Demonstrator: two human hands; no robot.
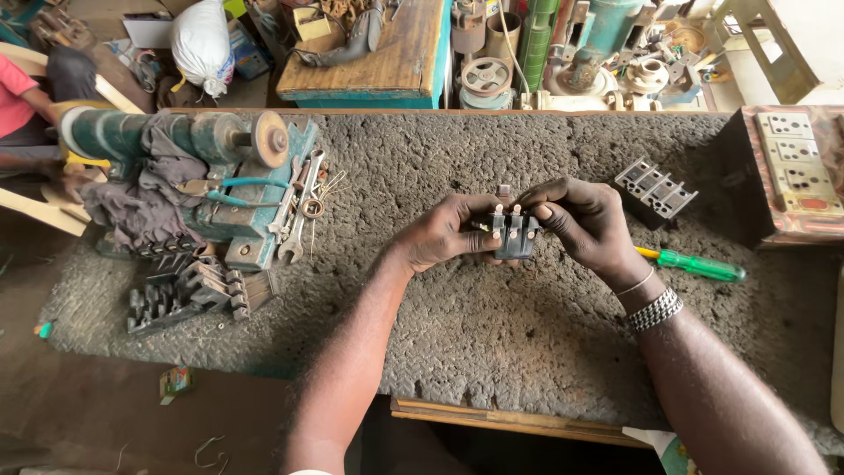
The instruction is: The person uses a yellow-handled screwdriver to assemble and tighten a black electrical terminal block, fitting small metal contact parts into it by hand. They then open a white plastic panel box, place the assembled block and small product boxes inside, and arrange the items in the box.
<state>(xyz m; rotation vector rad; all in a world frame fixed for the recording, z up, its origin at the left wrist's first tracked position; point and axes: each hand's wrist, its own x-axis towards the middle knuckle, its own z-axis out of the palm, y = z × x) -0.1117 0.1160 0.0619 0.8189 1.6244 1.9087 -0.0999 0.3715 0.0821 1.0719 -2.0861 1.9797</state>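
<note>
Dark terminal block [514, 234] gripped by both hands, green screwdriver [701, 265] and grey block [655, 190] beside.

Small repair workshop for electrical and mechanical parts. Workbench [527, 352] topped with a rough, worn grey mat. At the left edge, a green bench grinder [189, 141] with a grinding wheel, draped in a dark rag [141, 198]; beside it, spanners [297, 207] and loose metal rings. Dark ribbed terminal blocks [189, 295] near the grinder, another such block [655, 189] toward the right. Green-handled screwdriver [699, 266] lying on the mat. Panel of wall sockets and switches [796, 163] at far right. Behind the bench, pulleys, motor housings and cylindrical machine parts [563, 53] crowded on the floor, plus a scarred wooden table [387, 62] and a tied white sack [202, 44].
</note>
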